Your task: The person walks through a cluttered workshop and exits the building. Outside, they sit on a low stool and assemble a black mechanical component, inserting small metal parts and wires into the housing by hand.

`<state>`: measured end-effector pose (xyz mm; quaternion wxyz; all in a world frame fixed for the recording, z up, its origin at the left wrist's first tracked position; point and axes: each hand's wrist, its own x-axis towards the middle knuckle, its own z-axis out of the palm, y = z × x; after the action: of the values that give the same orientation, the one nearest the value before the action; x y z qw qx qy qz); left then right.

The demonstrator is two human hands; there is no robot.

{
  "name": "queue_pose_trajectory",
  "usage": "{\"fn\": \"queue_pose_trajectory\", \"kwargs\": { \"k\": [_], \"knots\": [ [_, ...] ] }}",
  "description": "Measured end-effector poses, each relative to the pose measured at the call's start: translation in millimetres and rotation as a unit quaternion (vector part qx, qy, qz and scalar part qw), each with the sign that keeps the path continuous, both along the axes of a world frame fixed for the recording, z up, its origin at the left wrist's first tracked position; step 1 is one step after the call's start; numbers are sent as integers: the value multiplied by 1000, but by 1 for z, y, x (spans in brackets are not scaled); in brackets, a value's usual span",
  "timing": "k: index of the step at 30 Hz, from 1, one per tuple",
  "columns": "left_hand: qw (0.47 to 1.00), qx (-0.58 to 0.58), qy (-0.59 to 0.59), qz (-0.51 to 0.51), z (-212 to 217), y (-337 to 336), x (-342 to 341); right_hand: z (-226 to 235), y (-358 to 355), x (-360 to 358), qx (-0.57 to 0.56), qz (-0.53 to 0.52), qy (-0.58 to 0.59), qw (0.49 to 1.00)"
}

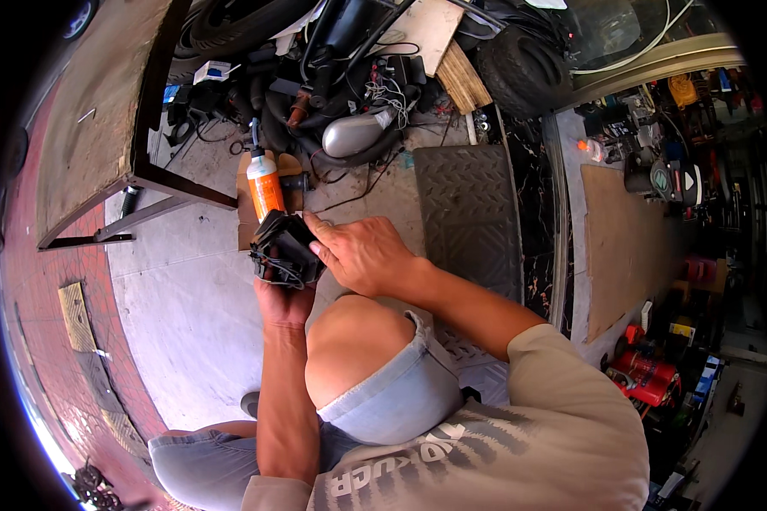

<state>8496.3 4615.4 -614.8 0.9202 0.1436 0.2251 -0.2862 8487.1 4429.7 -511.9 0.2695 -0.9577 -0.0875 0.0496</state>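
Just past the bent bare knee (349, 362), the left hand (283, 300) holds a black part (290, 245) with loose wires, fingers curled around its lower end, while the right hand (368, 254) brings its extended index finger and its thumb to the part's right side; whether they pinch it, I cannot tell. Beyond the part, an orange-and-white bottle (265, 189) shows against brown cardboard (245, 213). Farther off, a rounded grey housing (349, 136) lies among black hoses, near a tyre (520, 72).
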Motion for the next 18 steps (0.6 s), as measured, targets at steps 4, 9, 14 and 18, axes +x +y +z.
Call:
{"fn": "queue_pose_trajectory", "kwargs": {
  "k": [4,9,14,18],
  "knots": [
    [1000,18,-11,9,-1,6,3,-26,-23,25,122,-24,-18,992],
    [997,61,43,36,0,11,7,-106,-133,145,252,-429,-139,856],
    [989,91,92,77,2,34,5,-178,-226,232,247,-546,-104,794],
    [990,62,71,106,5,49,5,-196,-243,255,435,-537,-80,719]
  ]
}}
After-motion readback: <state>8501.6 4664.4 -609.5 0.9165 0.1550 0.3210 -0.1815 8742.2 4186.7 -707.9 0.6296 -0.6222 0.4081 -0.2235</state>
